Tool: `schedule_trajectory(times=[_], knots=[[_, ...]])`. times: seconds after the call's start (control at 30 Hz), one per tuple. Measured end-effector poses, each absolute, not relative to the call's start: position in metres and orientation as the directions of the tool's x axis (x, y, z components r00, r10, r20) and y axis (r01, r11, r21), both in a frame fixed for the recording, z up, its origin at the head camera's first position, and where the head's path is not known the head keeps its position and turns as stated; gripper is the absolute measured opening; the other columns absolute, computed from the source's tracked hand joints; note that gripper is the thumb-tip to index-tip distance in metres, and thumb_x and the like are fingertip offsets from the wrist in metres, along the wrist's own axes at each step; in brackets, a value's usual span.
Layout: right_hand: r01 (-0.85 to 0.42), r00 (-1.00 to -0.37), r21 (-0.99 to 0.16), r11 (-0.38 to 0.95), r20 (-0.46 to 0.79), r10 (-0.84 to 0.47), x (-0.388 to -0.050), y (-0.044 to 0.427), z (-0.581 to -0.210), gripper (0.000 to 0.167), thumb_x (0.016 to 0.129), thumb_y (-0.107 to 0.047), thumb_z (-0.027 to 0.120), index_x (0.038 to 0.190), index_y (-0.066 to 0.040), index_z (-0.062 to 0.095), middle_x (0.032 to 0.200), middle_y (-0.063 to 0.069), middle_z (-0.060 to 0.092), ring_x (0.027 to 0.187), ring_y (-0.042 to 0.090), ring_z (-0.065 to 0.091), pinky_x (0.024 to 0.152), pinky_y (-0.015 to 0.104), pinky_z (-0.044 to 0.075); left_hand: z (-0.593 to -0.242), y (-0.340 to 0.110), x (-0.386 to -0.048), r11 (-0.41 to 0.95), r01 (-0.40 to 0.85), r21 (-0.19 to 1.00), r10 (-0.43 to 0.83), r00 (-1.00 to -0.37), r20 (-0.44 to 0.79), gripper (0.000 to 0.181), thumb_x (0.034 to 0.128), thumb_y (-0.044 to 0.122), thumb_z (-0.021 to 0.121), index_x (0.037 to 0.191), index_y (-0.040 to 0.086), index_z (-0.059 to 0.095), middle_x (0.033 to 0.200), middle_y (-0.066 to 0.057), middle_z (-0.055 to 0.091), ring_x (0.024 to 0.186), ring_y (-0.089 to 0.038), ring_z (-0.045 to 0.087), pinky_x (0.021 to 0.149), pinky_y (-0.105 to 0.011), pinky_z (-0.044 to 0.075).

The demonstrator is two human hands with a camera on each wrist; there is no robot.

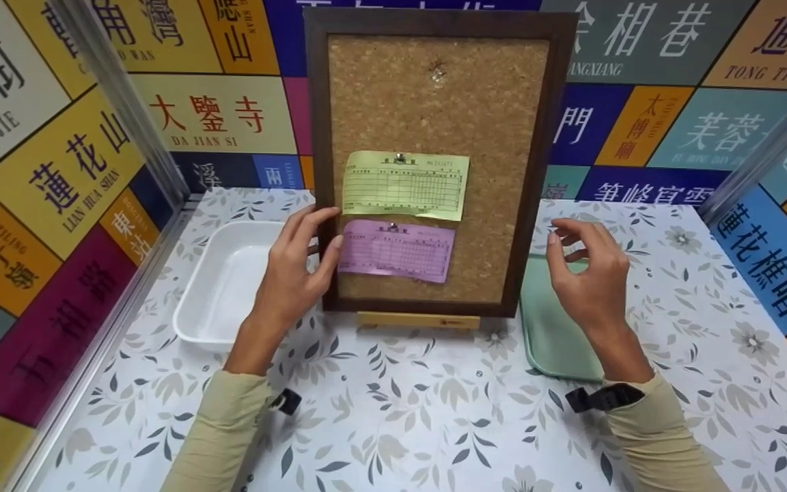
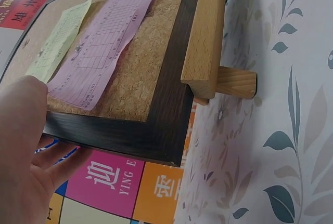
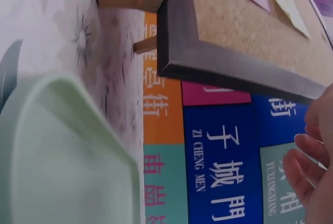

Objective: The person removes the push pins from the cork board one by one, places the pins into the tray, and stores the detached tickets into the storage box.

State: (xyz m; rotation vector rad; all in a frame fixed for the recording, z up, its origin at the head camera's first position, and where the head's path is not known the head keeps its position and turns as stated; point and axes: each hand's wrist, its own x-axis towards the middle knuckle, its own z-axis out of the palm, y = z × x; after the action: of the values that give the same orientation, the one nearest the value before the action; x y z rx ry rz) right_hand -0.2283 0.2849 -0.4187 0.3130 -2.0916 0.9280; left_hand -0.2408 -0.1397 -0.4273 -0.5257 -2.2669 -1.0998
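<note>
A dark-framed corkboard (image 1: 503, 171) stands upright on a wooden stand (image 1: 417, 320). Pinned to it are a yellow-green form (image 1: 404, 188) and, just below, a pink form (image 1: 397, 251). My left hand (image 1: 292, 266) grips the board's left edge; in the left wrist view its thumb (image 2: 26, 96) lies in front, near the forms' edges, and the fingers are behind the frame. To the right of the board my right hand (image 1: 591, 280) hangs in the air, fingers loosely bent, with nothing visible in it. In the right wrist view the bent fingers (image 3: 307, 156) are beside the frame.
A white tray (image 1: 192, 301) lies on the left, partly behind my left forearm. On the right a green tray (image 1: 557, 348) is partly under my right hand. A shiny spot (image 1: 437, 72) shows near the cork's top. Colourful lettered panels (image 1: 223, 113) surround the flowered tabletop (image 1: 421, 410).
</note>
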Motion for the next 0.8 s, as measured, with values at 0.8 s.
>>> schedule_trajectory(times=[0.8], knots=[[-0.742,-0.570,-0.446,0.500,0.812,-0.122,-0.224,0.180,-0.395,0.018,0.096,-0.002,0.078,0.113,-0.008,0.080,0.100,0.005,0.077,0.084,0.017,0.073,0.072,0.023,0.061,-0.429,-0.135,-0.242,0.607,0.537,0.585,0.095,-0.780,0.619,0.045,0.1091,0.036,0.063,0.152,0.023,0.057,0.159,-0.012,0.049,0.130,-0.024,0.066,0.094,-0.038,0.065]])
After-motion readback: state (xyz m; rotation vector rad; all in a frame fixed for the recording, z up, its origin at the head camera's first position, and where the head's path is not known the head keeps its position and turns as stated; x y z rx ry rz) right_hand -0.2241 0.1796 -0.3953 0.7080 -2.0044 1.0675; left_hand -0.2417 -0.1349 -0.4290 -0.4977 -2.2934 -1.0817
